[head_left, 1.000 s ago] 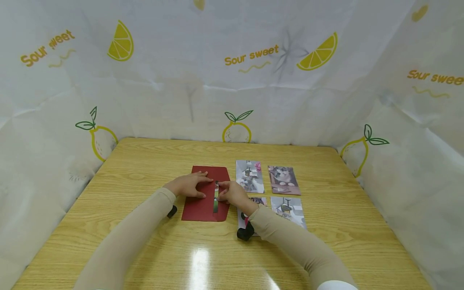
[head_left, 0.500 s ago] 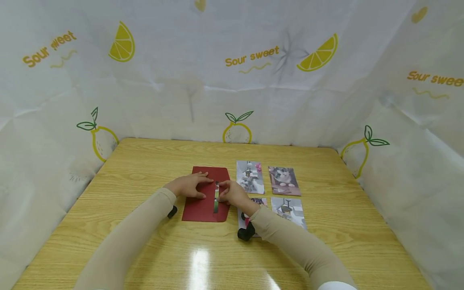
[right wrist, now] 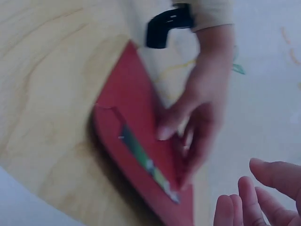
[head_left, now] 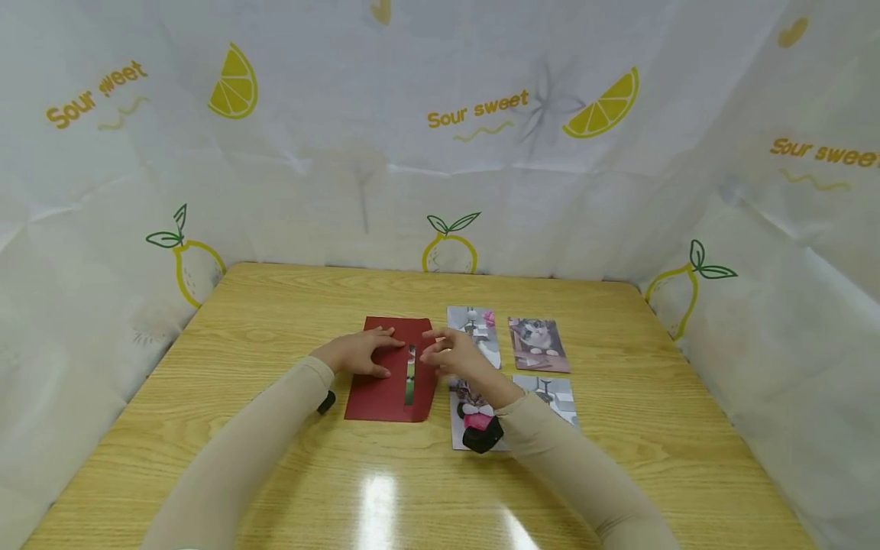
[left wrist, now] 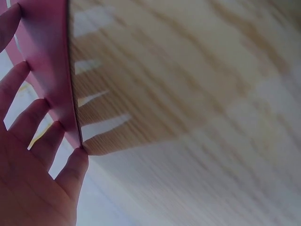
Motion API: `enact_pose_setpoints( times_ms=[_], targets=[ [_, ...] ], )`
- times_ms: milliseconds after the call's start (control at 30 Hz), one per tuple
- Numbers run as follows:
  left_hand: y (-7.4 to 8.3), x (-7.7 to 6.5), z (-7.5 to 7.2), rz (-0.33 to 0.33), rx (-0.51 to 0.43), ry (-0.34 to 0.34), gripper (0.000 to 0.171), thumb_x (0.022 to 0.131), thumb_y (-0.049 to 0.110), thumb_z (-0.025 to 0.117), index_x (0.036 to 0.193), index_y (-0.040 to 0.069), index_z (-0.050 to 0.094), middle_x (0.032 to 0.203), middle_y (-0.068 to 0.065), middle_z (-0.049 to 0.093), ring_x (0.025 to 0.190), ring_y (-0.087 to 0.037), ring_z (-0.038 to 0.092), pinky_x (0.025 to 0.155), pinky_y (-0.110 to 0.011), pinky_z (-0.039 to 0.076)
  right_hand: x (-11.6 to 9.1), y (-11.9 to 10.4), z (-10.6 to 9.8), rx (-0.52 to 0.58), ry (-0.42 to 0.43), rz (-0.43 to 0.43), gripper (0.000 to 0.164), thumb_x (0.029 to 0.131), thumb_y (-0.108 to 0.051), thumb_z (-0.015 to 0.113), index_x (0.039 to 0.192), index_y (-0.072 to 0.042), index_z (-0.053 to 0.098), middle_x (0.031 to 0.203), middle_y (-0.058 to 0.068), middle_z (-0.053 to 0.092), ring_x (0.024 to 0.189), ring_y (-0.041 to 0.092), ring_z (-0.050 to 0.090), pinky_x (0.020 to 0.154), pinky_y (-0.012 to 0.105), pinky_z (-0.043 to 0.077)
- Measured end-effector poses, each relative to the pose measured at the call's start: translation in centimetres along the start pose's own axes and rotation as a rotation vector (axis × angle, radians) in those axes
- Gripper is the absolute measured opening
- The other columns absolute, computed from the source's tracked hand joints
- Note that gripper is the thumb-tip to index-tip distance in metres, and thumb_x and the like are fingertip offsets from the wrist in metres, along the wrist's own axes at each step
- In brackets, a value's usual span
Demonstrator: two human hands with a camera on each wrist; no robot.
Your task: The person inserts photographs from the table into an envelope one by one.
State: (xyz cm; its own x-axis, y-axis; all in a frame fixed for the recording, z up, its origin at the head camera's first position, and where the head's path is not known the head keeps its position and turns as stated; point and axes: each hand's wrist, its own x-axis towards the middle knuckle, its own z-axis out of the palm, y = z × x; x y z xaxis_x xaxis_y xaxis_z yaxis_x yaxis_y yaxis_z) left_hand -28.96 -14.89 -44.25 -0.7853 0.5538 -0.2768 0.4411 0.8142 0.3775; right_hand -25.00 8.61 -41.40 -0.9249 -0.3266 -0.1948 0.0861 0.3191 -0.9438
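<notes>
A red paper envelope (head_left: 378,401) lies on the table. Near its right side, a narrow strip of a colourful photo card (head_left: 410,378) shows in its opening; the rest of the card is hidden inside. My left hand (head_left: 359,354) rests on the envelope's left half with fingers spread; the left wrist view shows its fingertips touching the red paper. Just off the envelope's right edge is my right hand (head_left: 461,357), its fingers loosely bent and holding nothing. In the right wrist view, the fingers of this right hand (right wrist: 263,195) are apart from the envelope.
Right of the envelope lie several cat photo cards in two rows: a back-left card (head_left: 474,317), a back-right card (head_left: 539,344), a front-left card (head_left: 461,428) and a front-right card (head_left: 560,389). My right forearm partly covers the front ones. A lemon-print cloth (head_left: 330,191) hangs behind the table.
My right hand has let go of the photo card's edge at the envelope opening and moved slightly away to the right. The left hand stays where it was.
</notes>
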Motion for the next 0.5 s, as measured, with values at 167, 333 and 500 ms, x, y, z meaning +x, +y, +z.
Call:
enact_pose_setpoints(
  times_ms=[167,333,500],
  targets=[
    [0.0,-0.1,0.0,0.021,-0.011,0.006,0.063,0.091,0.035,0.067,0.147,0.020,0.044,0.161,-0.011,0.021,0.149,-0.034,0.014,0.114,-0.054,0.028,-1.7,-1.7,-2.4,0.051,-0.029,-0.128,0.045,0.095,-0.009,0.061,0.138,0.001,0.049,0.109,0.017,0.063,0.110,0.038,0.060,0.091,0.053,0.051],
    [0.0,-0.3,0.0,0.039,-0.010,0.012,0.062,0.091,0.033,0.067,0.147,0.019,0.044,0.161,-0.011,0.021,0.149,-0.034,0.014,0.113,-0.053,0.031,-3.2,-2.5,-5.1,0.055,0.008,-0.197,0.047,0.096,-0.015,0.061,0.139,-0.002,0.050,0.116,0.018,0.059,0.106,0.024,0.062,0.091,0.046,0.053],
    [0.0,-0.3,0.1,0.045,-0.009,0.012,0.062,0.092,0.033,0.067,0.147,0.018,0.044,0.161,-0.011,0.021,0.149,-0.034,0.014,0.113,-0.053,0.031,-4.9,-2.1,-8.0,0.047,0.075,-0.207,0.048,0.096,-0.019,0.062,0.139,-0.004,0.049,0.122,0.020,0.056,0.103,0.013,0.062,0.092,0.039,0.054]
  ],
)
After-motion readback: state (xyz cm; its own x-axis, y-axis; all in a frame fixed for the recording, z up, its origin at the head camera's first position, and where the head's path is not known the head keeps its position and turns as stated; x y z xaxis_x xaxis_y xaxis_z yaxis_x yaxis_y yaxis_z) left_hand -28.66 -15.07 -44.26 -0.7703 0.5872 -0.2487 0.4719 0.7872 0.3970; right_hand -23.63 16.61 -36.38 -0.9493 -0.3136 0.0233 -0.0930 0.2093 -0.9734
